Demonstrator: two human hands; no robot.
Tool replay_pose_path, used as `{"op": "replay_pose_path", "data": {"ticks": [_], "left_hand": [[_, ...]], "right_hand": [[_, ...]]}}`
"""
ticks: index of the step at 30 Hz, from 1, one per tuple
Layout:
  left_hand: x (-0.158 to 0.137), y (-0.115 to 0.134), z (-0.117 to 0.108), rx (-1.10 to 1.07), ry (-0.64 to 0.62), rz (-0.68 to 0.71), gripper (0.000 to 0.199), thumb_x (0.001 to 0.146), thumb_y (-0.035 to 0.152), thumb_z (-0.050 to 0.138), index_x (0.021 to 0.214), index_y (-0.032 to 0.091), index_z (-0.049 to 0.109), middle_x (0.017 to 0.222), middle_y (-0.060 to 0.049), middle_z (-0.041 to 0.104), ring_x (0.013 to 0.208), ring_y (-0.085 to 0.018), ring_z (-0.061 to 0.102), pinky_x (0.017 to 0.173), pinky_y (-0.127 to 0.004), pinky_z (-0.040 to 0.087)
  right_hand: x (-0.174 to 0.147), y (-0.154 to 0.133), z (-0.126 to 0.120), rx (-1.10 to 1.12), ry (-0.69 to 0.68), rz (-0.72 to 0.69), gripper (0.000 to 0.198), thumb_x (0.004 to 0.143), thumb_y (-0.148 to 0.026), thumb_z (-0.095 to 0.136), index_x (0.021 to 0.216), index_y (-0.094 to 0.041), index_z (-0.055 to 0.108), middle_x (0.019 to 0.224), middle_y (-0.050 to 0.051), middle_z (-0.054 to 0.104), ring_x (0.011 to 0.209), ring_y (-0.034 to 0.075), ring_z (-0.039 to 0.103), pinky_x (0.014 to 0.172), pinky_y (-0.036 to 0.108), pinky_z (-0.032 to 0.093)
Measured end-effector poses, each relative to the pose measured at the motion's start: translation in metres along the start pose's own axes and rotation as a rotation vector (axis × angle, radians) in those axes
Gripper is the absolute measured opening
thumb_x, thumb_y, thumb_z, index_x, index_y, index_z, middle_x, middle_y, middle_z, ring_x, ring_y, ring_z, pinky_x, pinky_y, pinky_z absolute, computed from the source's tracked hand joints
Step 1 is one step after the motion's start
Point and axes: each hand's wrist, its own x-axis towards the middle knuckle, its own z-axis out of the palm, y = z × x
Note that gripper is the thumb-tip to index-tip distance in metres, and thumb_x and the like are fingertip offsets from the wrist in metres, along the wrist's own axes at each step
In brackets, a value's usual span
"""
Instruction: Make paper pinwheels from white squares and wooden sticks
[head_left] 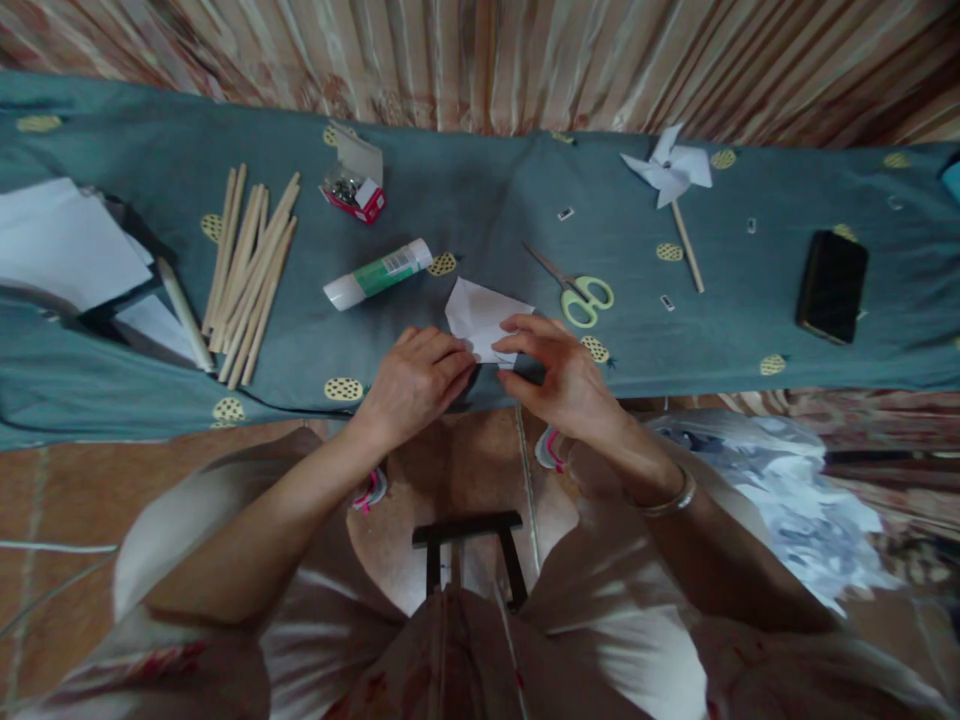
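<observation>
A small folded sheet of white paper (487, 310) lies near the front edge of the cloth-covered table. My left hand (420, 375) grips its lower left corner, fingers pressed together. On the right side, my right hand (551, 370) pinches the paper between thumb and fingers. Just beyond the right hand are scissors (581, 295) with pale green handles, blades pointing away to the left. A glue stick (379, 274) with a green label lies up and to the left of the paper.
At the left are several wooden sticks (251, 275), a pen (184, 312) and white paper sheets (67, 240). A red box (356, 195) of small metal pieces stands open behind the glue stick. A paper pinwheel (670, 170) on a stick and a black phone (832, 285) lie at right.
</observation>
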Motion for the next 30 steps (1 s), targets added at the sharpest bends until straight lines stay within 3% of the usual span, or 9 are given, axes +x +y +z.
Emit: {"op": "replay_pose_path", "data": {"ticks": [3, 6, 11, 16, 30], "left_hand": [[-0.001, 0.001, -0.002, -0.024, -0.024, -0.001, 0.022, 0.097, 0.024, 0.049, 0.099, 0.016, 0.070, 0.091, -0.008, 0.072, 0.083, -0.020, 0.061, 0.071, -0.035, 0.043], [-0.001, 0.003, -0.003, -0.018, -0.038, 0.005, 0.022, 0.097, 0.024, 0.049, 0.096, 0.016, 0.070, 0.090, -0.007, 0.071, 0.083, -0.021, 0.060, 0.071, -0.035, 0.042], [-0.002, 0.005, -0.002, -0.041, 0.007, 0.009, 0.021, 0.097, 0.025, 0.051, 0.100, 0.015, 0.069, 0.091, -0.008, 0.071, 0.082, -0.021, 0.060, 0.071, -0.034, 0.042], [-0.004, 0.006, -0.001, -0.063, -0.028, 0.007, 0.024, 0.098, 0.025, 0.049, 0.112, 0.017, 0.066, 0.094, -0.007, 0.072, 0.084, -0.020, 0.060, 0.072, -0.033, 0.042], [-0.003, 0.006, 0.000, -0.076, -0.046, -0.016, 0.024, 0.098, 0.023, 0.048, 0.105, 0.017, 0.070, 0.092, -0.008, 0.070, 0.085, -0.020, 0.060, 0.073, -0.034, 0.044]], "right_hand": [[0.002, 0.002, -0.001, 0.144, -0.010, 0.055, 0.006, 0.083, -0.022, 0.065, 0.084, -0.023, 0.071, 0.109, 0.005, 0.069, 0.103, 0.022, 0.065, 0.096, 0.043, 0.049], [0.004, 0.005, 0.003, 0.197, -0.003, 0.098, 0.009, 0.084, -0.022, 0.064, 0.080, -0.024, 0.072, 0.105, 0.004, 0.069, 0.102, 0.021, 0.065, 0.095, 0.041, 0.049], [0.008, 0.009, 0.012, 0.124, 0.054, 0.099, 0.009, 0.082, -0.020, 0.065, 0.078, -0.023, 0.072, 0.104, 0.005, 0.069, 0.101, 0.022, 0.064, 0.094, 0.041, 0.049], [0.011, 0.007, 0.019, 0.052, 0.087, 0.105, 0.010, 0.082, -0.019, 0.063, 0.076, -0.023, 0.070, 0.106, 0.005, 0.068, 0.103, 0.022, 0.062, 0.095, 0.041, 0.048], [0.011, 0.009, 0.024, -0.041, 0.121, 0.086, 0.007, 0.086, -0.029, 0.065, 0.083, -0.022, 0.063, 0.109, 0.006, 0.068, 0.105, 0.023, 0.062, 0.095, 0.044, 0.048]]}}
